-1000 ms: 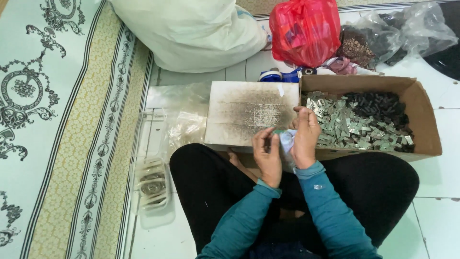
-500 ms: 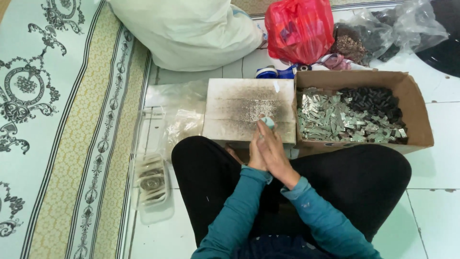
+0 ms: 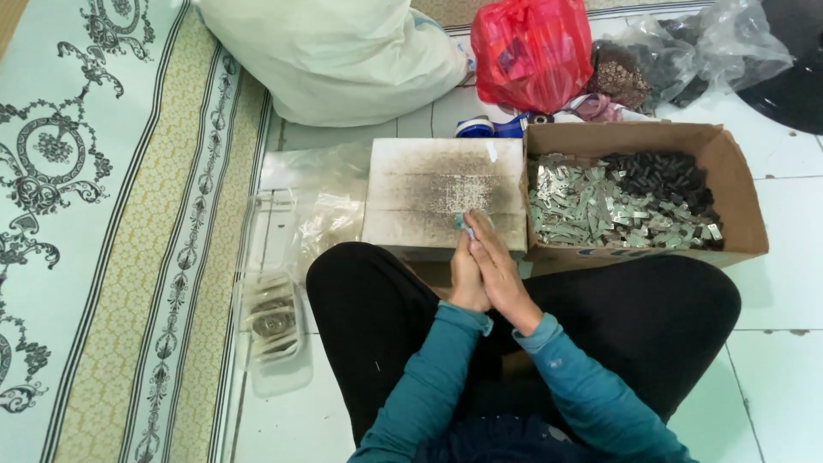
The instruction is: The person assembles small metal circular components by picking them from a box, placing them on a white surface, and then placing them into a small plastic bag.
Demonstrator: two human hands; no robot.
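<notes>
Nearest, over the lap, the right hand (image 3: 501,279) had come back from the box edge, where it hovered a second before, and lay pressed against the left hand (image 3: 467,276), both grasping a small pale blue-green piece (image 3: 464,223) that peeked out at their fingertips. They now met at the near edge of the worn, stained board (image 3: 446,195), so a piece seemed fetched and brought there for working. Farther right, the cardboard box (image 3: 737,184) held silvery strips (image 3: 591,210) and dark parts (image 3: 664,176).
</notes>
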